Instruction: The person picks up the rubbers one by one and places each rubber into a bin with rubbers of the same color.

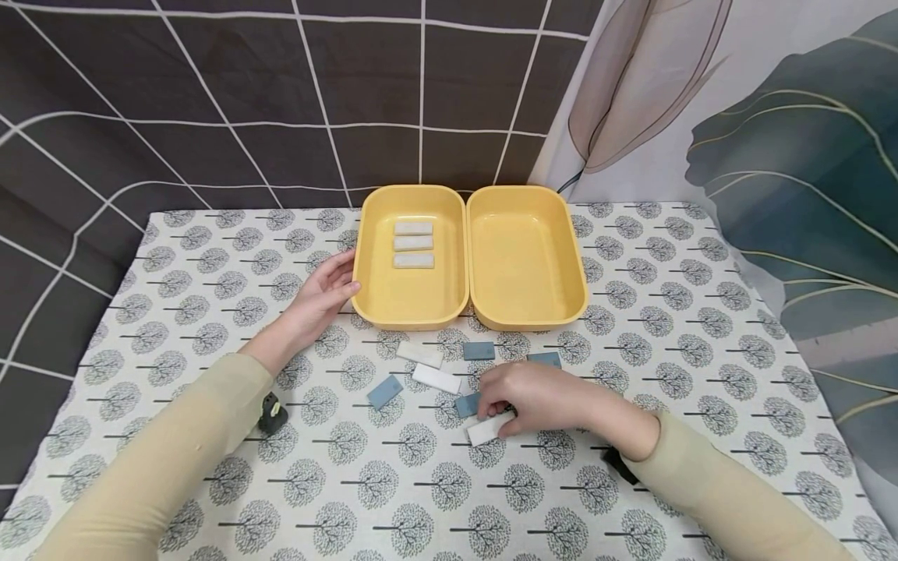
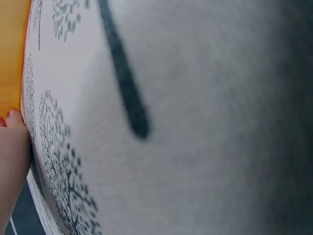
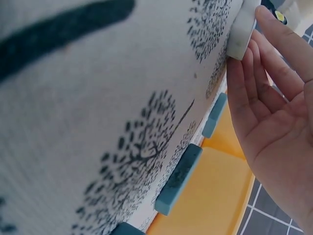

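White block is at the near side of the scattered pieces, pinched between the thumb and fingertips of the right hand; whether it is clear of the tree-print cloth I cannot tell. The left hand rests against the outer left side of the left tray, its thumb by the rim and its fingers loosely bent along the wall, grasping no block. Inside that tray, 3 pale blocks lie in a column, lengthwise across the floor. The right tray, also yellow, stands just beside it with no blocks inside. In front of the trays, 2 other white blocks lie near each other on the cloth, tilted at similar angles. Around them are 4 blue blocks: 1 to the left, 1 behind, 1 partly hidden by the right hand, and 1 beyond that hand, near the right tray.
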`<state>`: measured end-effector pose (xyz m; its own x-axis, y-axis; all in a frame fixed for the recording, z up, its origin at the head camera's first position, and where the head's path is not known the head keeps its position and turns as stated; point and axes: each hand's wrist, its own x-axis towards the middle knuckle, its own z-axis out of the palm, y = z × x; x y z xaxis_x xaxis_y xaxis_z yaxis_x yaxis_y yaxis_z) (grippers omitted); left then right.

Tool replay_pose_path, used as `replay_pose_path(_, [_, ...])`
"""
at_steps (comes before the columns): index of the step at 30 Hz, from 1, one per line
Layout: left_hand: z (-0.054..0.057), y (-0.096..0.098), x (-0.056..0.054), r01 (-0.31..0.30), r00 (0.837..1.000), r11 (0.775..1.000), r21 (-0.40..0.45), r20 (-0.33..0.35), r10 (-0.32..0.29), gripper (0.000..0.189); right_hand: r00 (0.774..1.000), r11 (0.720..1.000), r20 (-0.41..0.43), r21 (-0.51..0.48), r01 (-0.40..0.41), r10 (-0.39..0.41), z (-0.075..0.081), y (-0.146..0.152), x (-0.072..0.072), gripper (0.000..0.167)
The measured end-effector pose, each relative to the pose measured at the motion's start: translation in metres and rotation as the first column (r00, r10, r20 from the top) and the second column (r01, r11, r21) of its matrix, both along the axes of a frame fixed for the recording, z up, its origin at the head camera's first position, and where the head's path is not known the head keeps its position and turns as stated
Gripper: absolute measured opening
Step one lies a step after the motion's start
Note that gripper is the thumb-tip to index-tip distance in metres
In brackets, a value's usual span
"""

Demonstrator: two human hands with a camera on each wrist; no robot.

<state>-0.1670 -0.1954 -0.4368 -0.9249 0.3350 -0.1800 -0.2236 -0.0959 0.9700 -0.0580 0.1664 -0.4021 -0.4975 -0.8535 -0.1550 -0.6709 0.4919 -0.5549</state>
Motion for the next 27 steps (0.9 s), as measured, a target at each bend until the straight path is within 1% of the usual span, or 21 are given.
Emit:
replay_pose_path(4, [0.0004,0.0001,-0.0001,0.003,1.0,1.0,0.0,-0.002,-0.003,0.071,1.0,1.0,-0.021,0.021,-0.005,0.006,0.0019,-0.0008,0.0015,0.025])
replay_pose_path(11, [-0.001,-0.0001,-0.0002,-0.001,1.0,1.0,0.003,-0.005,0.001,0.07,1.0,1.0,-0.029,0.027,0.003,-0.002,0.0017,-0.0018,0.0046,0.022])
replay_pose_path(19, [-0.0009,0.0004,0.0001,-0.002,1.0,1.0,0.0,-0.001,0.002,0.07,0.998,1.0,-0.062,0.006,-0.005,0.005,0.0007,-0.0008,0.009,0.021])
replay_pose_path(27, [-0.0008,-0.0002,-0.0009,0.001,1.0,1.0,-0.001,-0.002,-0.001,0.071,0.997,1.0,-0.082,0.006,-0.013,0.014,0.0017,-0.0014,0.0104,0.023])
